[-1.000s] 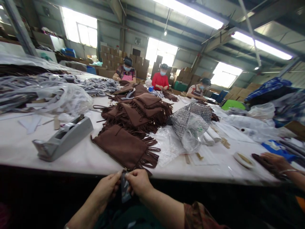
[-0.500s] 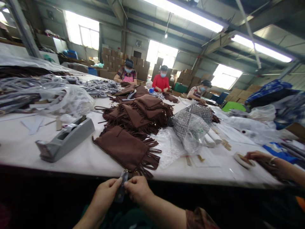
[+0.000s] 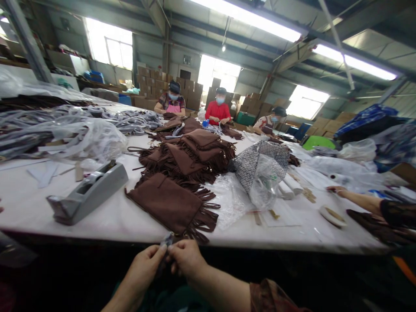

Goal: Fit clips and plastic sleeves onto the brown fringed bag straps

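A brown fringed bag lies flat at the table's front edge, its lower corner pointing toward me. At that corner, my left hand pinches a small piece of clear plastic between thumb and fingers. My right hand grips the same plastic from the other side, the fingertips of both hands close together. The plastic looks crumpled near the bag's metal fitting; whether it encloses the fitting I cannot tell. Behind this bag rises a pile of similar brown fringed bags.
A grey tape dispenser stands left of the bag. To the right are a grey woven bag in plastic, a tape roll and a co-worker's hand. Bundled grey straps lie at the back left. Several people work across the table.
The flat plastic strip is now bunched between my fingertips. The co-worker's hand at right has left the tape roll and reaches farther back. The bag stays put.
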The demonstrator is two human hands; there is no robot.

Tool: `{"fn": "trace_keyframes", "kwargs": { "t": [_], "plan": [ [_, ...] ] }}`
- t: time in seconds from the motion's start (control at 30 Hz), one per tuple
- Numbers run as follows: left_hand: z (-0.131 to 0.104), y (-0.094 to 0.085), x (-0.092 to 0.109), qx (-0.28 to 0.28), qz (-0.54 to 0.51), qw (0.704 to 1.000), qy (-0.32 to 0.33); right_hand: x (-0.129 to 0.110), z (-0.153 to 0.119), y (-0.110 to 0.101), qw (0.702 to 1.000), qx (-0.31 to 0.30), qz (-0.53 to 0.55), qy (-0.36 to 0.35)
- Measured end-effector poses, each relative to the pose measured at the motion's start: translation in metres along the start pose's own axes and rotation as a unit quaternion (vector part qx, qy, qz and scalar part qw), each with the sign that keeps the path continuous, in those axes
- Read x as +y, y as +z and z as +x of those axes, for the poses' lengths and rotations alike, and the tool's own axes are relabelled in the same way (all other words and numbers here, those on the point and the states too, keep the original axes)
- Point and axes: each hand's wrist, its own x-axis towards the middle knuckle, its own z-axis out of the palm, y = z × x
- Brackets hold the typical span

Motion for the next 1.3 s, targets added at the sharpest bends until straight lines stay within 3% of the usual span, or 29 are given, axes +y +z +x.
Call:
{"fn": "trace_keyframes", "kwargs": {
  "t": [0.03, 0.1, 0.17, 0.23, 0.37, 0.43, 0.5, 0.63, 0.83, 1.0, 1.1, 1.3],
  "plan": [
    [-0.002, 0.000, 0.002, -0.006, -0.003, 1.000, -0.008, 0.002, -0.002, -0.004, 0.999, 0.001, -0.038, -0.036],
    [-0.006, -0.001, 0.010, -0.008, -0.008, 1.000, -0.024, 0.003, -0.005, -0.014, 0.974, 0.037, -0.142, -0.172],
    [-0.009, -0.002, 0.020, -0.009, -0.014, 0.999, -0.037, -0.001, -0.008, -0.026, 0.906, 0.075, -0.254, -0.331],
    [-0.011, -0.003, 0.030, -0.030, -0.006, 0.998, -0.046, -0.010, -0.007, -0.035, 0.820, 0.072, -0.362, -0.437],
    [-0.011, -0.008, 0.040, -0.074, 0.017, 0.996, -0.055, -0.028, 0.008, -0.040, 0.661, 0.018, -0.528, -0.534],
    [-0.010, -0.012, 0.040, -0.087, 0.021, 0.994, -0.057, -0.033, 0.016, -0.039, 0.616, 0.001, -0.557, -0.557],
    [-0.009, -0.017, 0.038, -0.103, 0.038, 0.993, -0.049, -0.035, 0.023, -0.037, 0.597, -0.019, -0.564, -0.570],
    [-0.007, -0.026, 0.037, -0.092, 0.115, 0.989, -0.008, -0.035, 0.029, -0.036, 0.584, -0.060, -0.576, -0.568],
    [0.000, -0.029, 0.046, -0.108, 0.271, 0.954, 0.074, -0.035, 0.031, -0.034, 0.612, -0.081, -0.574, -0.538],
    [0.003, -0.021, 0.043, -0.042, 0.334, 0.924, 0.183, -0.040, 0.032, -0.033, 0.631, -0.085, -0.577, -0.512],
    [-0.001, -0.016, 0.041, -0.037, 0.287, 0.937, 0.195, -0.044, 0.030, -0.031, 0.659, -0.083, -0.575, -0.478],
    [-0.008, -0.013, 0.035, -0.028, 0.265, 0.943, 0.199, -0.058, 0.025, -0.027, 0.757, -0.066, -0.536, -0.367]
  ]
}}
